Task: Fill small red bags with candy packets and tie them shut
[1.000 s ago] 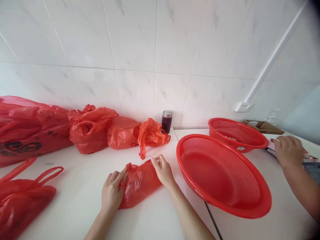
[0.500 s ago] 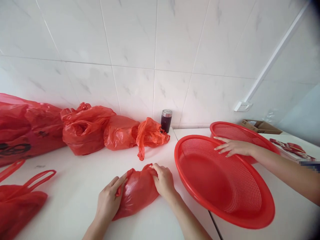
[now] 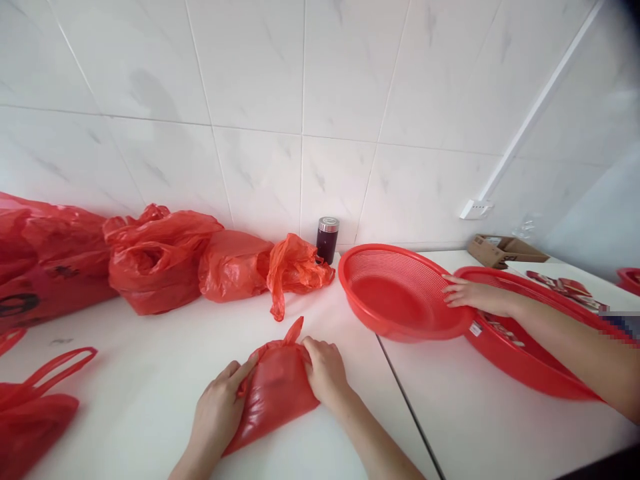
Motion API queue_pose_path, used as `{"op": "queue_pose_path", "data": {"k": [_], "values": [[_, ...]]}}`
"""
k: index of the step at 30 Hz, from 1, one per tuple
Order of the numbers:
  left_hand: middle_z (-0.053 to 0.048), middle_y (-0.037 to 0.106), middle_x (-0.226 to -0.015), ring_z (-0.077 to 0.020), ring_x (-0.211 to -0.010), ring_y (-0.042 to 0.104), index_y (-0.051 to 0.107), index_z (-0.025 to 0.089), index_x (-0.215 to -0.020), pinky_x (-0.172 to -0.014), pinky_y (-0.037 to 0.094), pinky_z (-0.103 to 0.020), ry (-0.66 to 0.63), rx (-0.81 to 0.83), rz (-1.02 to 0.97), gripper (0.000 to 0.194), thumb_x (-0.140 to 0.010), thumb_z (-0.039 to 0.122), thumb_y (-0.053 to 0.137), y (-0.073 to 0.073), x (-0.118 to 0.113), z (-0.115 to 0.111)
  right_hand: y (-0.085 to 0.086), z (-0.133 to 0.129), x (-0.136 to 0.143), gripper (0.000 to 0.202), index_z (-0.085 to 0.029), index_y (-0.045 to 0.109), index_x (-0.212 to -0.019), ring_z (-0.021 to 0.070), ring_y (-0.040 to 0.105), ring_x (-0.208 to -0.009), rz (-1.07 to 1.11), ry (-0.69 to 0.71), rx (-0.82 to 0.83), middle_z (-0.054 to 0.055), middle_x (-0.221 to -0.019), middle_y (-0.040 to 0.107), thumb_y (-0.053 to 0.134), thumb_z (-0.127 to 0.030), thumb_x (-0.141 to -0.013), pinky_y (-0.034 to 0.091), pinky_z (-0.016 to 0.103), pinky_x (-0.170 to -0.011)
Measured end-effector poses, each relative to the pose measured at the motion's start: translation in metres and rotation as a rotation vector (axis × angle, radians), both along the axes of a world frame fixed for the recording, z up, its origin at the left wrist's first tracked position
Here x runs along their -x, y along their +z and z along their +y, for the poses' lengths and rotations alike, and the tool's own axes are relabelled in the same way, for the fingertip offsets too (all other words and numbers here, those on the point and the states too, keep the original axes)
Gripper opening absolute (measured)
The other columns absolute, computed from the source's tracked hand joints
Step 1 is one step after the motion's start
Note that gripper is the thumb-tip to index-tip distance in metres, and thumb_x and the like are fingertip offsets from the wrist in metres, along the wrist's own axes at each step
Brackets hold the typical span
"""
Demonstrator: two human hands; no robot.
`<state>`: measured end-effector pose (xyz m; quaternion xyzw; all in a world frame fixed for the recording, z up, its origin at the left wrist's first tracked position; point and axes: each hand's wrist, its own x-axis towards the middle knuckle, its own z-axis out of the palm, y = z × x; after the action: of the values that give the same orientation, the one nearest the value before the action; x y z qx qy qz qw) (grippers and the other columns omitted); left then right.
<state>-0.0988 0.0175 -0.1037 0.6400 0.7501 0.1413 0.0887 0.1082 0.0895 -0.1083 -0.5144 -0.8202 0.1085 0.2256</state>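
Observation:
A filled red plastic bag point(image 3: 283, 387) rests on the white table point(image 3: 145, 400) in front of me, a twisted tip standing up at its top. My left hand point(image 3: 220, 400) grips its left side, thumb and fingers closed on the plastic. On the right side, my right hand point(image 3: 324, 367) holds the bag with curled fingers. Behind it lie a crumpled red bag point(image 3: 295, 270) and a rounded red bag point(image 3: 235, 267). Another person's hand point(image 3: 475, 297) holds the rim of a red mesh basket point(image 3: 395, 293) at the right.
A dark cup point(image 3: 327, 241) stands by the wall. More red bags point(image 3: 160, 267) line the back left, and one with loop handles point(image 3: 37, 420) is at the left edge. A second basket point(image 3: 530, 373) holds small pale items; a cardboard box point(image 3: 493, 252) sits behind.
The other person's hand has shifted the front basket back and left, and the second basket now shows nearer, at the right. The bag's tip between my hands now stands up.

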Motion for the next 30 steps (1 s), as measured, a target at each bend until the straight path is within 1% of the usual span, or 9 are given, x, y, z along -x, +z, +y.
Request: {"op": "queue_pose_path", "data": {"k": [8, 13, 16, 18, 20, 21, 24, 26, 30], "values": [[-0.004, 0.061, -0.091, -0.0177, -0.07, 0.061, 0.048, 0.031, -0.137, -0.058, 0.037, -0.026, 0.005, 0.108, 0.036, 0.069, -0.077, 0.004, 0.029, 0.018, -0.004, 0.018, 0.001, 0.006, 0.008, 0.028, -0.023, 0.058, -0.096, 0.0185, 0.058, -0.074, -0.052, -0.051, -0.017, 0.002, -0.082, 0.065, 0.043, -0.004, -0.081, 0.031, 0.03, -0.069], [-0.004, 0.062, -0.089, -0.0199, -0.071, 0.061, 0.046, 0.032, -0.139, -0.059, 0.038, -0.029, 0.004, 0.129, 0.091, 0.068, -0.08, 0.004, 0.026, 0.016, -0.008, 0.026, 0.004, 0.006, 0.011, 0.028, -0.023, 0.059, -0.096, 0.0178, 0.056, -0.071, -0.06, -0.118, -0.025, 0.003, -0.089, 0.061, 0.04, -0.006, -0.085, 0.033, 0.03, -0.068], [-0.007, 0.062, -0.096, -0.0216, -0.083, 0.06, 0.053, 0.029, -0.135, -0.068, 0.043, -0.03, -0.019, 0.009, 0.173, 0.066, -0.079, 0.002, 0.031, 0.007, -0.009, 0.026, 0.002, 0.005, 0.01, 0.035, -0.026, 0.058, -0.108, 0.0177, 0.056, -0.072, -0.033, -0.119, -0.048, 0.003, -0.09, 0.06, 0.04, -0.007, -0.085, 0.034, 0.03, -0.069], [-0.01, 0.059, -0.115, -0.0238, -0.099, 0.056, 0.06, 0.027, -0.129, -0.079, 0.044, -0.032, -0.028, -0.141, 0.227, 0.064, -0.076, 0.0, 0.035, 0.001, -0.009, 0.026, 0.0, 0.005, 0.007, 0.041, -0.031, 0.058, -0.114, 0.017, 0.056, -0.075, 0.016, -0.083, -0.074, 0.001, -0.09, 0.058, 0.041, -0.007, -0.085, 0.035, 0.029, -0.071], [-0.008, 0.053, -0.129, -0.0247, -0.111, 0.051, 0.062, 0.027, -0.125, -0.087, 0.043, -0.032, -0.07, -0.253, 0.226, 0.066, -0.072, -0.002, 0.037, -0.005, -0.009, 0.026, -0.002, 0.006, 0.004, 0.041, -0.033, 0.061, -0.109, 0.0156, 0.056, -0.076, 0.088, -0.03, -0.086, 0.0, -0.092, 0.058, 0.043, -0.006, -0.084, 0.036, 0.028, -0.072], [-0.006, 0.054, -0.129, -0.024, -0.113, 0.05, 0.062, 0.027, -0.126, -0.088, 0.042, -0.031, -0.108, -0.272, 0.201, 0.068, -0.07, -0.003, 0.037, -0.006, -0.009, 0.026, -0.003, 0.006, 0.002, 0.04, -0.032, 0.063, -0.103, 0.0149, 0.056, -0.076, 0.133, -0.018, -0.078, 0.0, -0.092, 0.058, 0.044, -0.004, -0.082, 0.036, 0.027, -0.072], [-0.004, 0.064, -0.103, -0.0209, -0.097, 0.054, 0.057, 0.029, -0.13, -0.082, 0.043, -0.03, -0.196, -0.21, 0.123, 0.073, -0.069, -0.005, 0.035, -0.008, -0.009, 0.026, -0.005, 0.01, -0.001, 0.036, -0.025, 0.062, -0.093, 0.0139, 0.057, -0.075, 0.276, -0.078, -0.026, 0.0, -0.092, 0.059, 0.043, 0.001, -0.076, 0.039, 0.025, -0.069], [-0.004, 0.062, -0.088, -0.0204, -0.084, 0.054, 0.056, 0.028, -0.131, -0.077, 0.042, -0.031, -0.204, -0.163, 0.105, 0.073, -0.07, -0.004, 0.034, -0.008, -0.01, 0.027, -0.006, 0.013, -0.003, 0.036, -0.023, 0.058, -0.091, 0.0139, 0.058, -0.077, 0.331, -0.15, 0.008, 0.001, -0.093, 0.058, 0.04, 0.003, -0.073, 0.041, 0.024, -0.069], [-0.005, 0.06, -0.085, -0.0214, -0.082, 0.054, 0.061, 0.028, -0.126, -0.075, 0.041, -0.032, -0.214, -0.166, 0.089, 0.07, -0.07, -0.004, 0.037, -0.006, -0.012, 0.027, -0.003, 0.016, -0.007, 0.036, -0.021, 0.054, -0.091, 0.0134, 0.059, -0.085, 0.355, -0.196, 0.076, 0.002, -0.098, 0.057, 0.037, 0.004, -0.072, 0.044, 0.024, -0.073]]}}
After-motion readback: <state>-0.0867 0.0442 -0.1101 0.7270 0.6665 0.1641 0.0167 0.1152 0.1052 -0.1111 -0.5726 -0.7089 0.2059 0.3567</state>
